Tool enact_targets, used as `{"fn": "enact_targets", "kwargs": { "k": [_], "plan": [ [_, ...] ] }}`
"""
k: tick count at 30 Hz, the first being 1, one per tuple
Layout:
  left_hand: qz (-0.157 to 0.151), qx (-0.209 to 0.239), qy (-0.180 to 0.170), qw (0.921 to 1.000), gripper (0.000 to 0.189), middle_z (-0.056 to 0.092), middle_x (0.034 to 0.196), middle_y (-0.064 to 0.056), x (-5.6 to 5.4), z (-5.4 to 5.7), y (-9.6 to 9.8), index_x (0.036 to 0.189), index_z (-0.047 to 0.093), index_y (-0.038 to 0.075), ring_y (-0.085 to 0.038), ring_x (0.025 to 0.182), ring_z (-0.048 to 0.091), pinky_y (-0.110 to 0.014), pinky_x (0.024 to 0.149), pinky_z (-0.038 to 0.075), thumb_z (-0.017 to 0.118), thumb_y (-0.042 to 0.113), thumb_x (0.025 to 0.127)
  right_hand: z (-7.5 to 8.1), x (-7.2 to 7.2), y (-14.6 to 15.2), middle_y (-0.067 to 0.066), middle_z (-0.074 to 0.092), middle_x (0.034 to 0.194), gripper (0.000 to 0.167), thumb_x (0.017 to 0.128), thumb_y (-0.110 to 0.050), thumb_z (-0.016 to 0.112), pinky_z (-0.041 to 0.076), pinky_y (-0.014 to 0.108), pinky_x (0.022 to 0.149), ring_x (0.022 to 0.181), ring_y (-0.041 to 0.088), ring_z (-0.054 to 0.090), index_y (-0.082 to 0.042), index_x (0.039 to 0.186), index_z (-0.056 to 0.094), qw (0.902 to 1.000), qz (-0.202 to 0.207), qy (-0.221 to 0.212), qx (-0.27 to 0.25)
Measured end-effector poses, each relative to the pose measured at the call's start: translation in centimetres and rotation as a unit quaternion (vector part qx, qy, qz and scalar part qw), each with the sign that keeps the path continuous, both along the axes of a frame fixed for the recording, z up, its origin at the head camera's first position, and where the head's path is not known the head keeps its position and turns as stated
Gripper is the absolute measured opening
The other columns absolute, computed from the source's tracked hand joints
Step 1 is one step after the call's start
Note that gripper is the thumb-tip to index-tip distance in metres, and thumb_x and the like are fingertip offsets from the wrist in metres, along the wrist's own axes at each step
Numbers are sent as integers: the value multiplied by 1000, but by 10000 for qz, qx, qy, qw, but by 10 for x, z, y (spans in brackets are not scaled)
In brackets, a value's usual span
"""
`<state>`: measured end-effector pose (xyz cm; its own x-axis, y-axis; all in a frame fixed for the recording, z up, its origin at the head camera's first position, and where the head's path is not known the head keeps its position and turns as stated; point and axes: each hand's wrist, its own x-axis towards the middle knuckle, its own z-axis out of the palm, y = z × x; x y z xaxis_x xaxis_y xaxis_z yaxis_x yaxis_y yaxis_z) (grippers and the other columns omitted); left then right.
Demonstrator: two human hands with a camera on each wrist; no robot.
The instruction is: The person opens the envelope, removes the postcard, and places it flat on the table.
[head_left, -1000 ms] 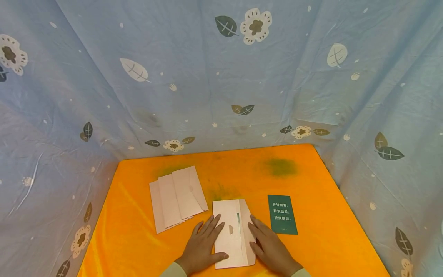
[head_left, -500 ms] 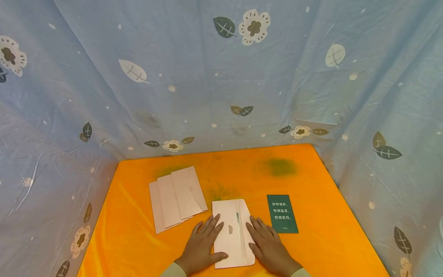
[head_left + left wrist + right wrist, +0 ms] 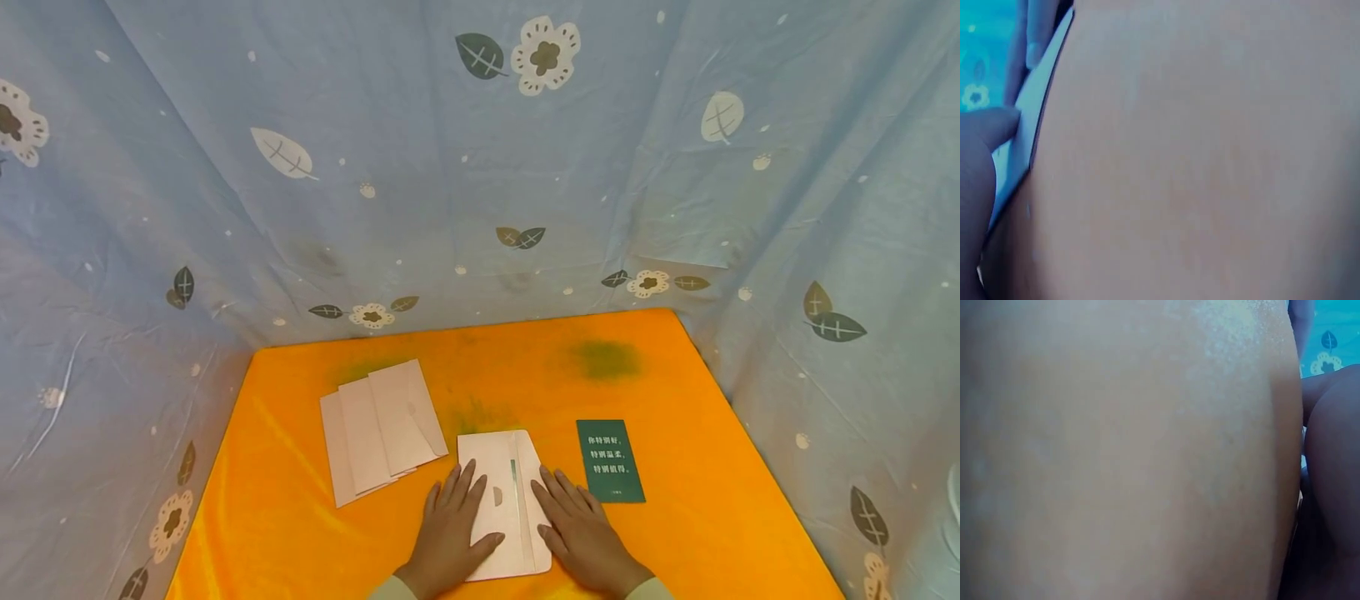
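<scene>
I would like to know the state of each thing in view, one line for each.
Envelope: flat, flap unfolded rightward, green strip showing beside it
Other envelopes: flat, overlapping, fanned
Card: flat, text side up
Left grip: relaxed, resting on the envelope
Right grip: relaxed, resting on the flap
Cloth: spread out, greenish in patches
Curtain: hanging, creased

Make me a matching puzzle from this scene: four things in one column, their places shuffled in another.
1. Dark green rectangular card with white writing
2. Pale pink paper envelope with open flap
3. Overlapping pale pink paper envelopes
4. Blue flowered cloth

A. Lying left of the open envelope
B. Hanging behind the orange cloth
C. Lying right of the open envelope
D. Touched by left hand and right hand

Pairs: 1-C; 2-D; 3-A; 4-B
</scene>
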<state>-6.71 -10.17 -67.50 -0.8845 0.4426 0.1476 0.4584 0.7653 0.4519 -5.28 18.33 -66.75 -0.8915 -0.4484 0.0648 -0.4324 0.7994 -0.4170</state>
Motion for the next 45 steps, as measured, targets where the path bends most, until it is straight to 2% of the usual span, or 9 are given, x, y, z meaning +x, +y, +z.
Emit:
{"fn": "enact_targets", "kwargs": {
  "k": [3, 7, 13, 18, 24, 28, 34, 39, 45],
  "plan": [
    [131, -94, -231, 9996, 89, 21, 178, -16, 2, 1, 8, 165, 44, 7, -44, 161, 20, -77, 116, 24, 64, 65, 102, -1, 0, 0, 8, 30, 177, 62, 113, -38, 57, 28, 65, 119, 161, 35, 27, -12, 168, 44, 10000, 11, -10, -5],
    [300, -20, -278, 9992, 93, 18, 178, -22, 5, 1, 18, 166, 42, 4, -48, 161, 16, -77, 116, 22, 65, 66, 101, -1, 1, -1, 8, 31, 176, 61, 113, -37, 58, 29, 65, 118, 160, 35, 28, -12, 167, 45, 9999, 27, 100, 0],
    [537, 169, -26, 9984, 97, 15, 177, -27, 9, -2, 32, 164, 42, -1, -52, 160, 15, -79, 113, 23, 69, 66, 99, -2, 2, 0, 10, 33, 176, 61, 112, -35, 60, 31, 65, 117, 160, 35, 30, -11, 166, 47, 9997, 26, 256, -11],
    [773, 262, 182, 9965, 97, 17, 174, -33, 11, -3, 45, 160, 43, -6, -52, 159, 15, -79, 111, 26, 77, 58, 96, -2, 2, -1, 10, 34, 175, 61, 111, -34, 62, 32, 65, 116, 159, 35, 32, -10, 165, 48, 9993, 20, 363, -37],
    [917, 289, -187, 9952, 89, 15, 175, -32, 13, 7, 54, 161, 41, -8, -51, 160, 15, -77, 115, 21, 76, 45, 98, -3, 2, -1, 9, 33, 176, 61, 112, -35, 61, 33, 64, 116, 159, 34, 31, -12, 166, 48, 9990, 54, 437, 35],
    [967, 221, -306, 9946, 86, 15, 176, -29, 13, 9, 55, 162, 42, -5, -49, 161, 15, -76, 116, 21, 74, 43, 99, -3, 1, -1, 8, 32, 176, 61, 112, -36, 61, 33, 63, 117, 159, 33, 31, -13, 166, 47, 9991, 42, 421, 26],
    [998, 350, -113, 9943, 79, 20, 175, -27, 12, 6, 57, 158, 49, -2, -50, 160, 16, -75, 115, 21, 76, 40, 97, -3, 1, 0, 7, 32, 176, 62, 112, -36, 61, 32, 63, 117, 160, 33, 30, -14, 167, 46, 9992, 46, 407, -10],
    [960, 527, -16, 9940, 71, 22, 175, -25, 11, 4, 59, 154, 55, 3, -52, 159, 16, -75, 113, 17, 75, 35, 94, -4, 0, 1, 7, 32, 176, 62, 112, -36, 62, 32, 63, 117, 160, 33, 31, -14, 167, 46, 9990, 57, 438, 19],
    [776, 808, 252, 9934, 47, 27, 176, -19, 11, -2, 61, 138, 71, 19, -55, 155, 22, -81, 107, 13, 71, 25, 92, -4, 0, 2, 6, 32, 176, 60, 112, -37, 60, 33, 62, 117, 159, 32, 31, -15, 167, 47, 9990, 41, 452, 12]
  ]
}}
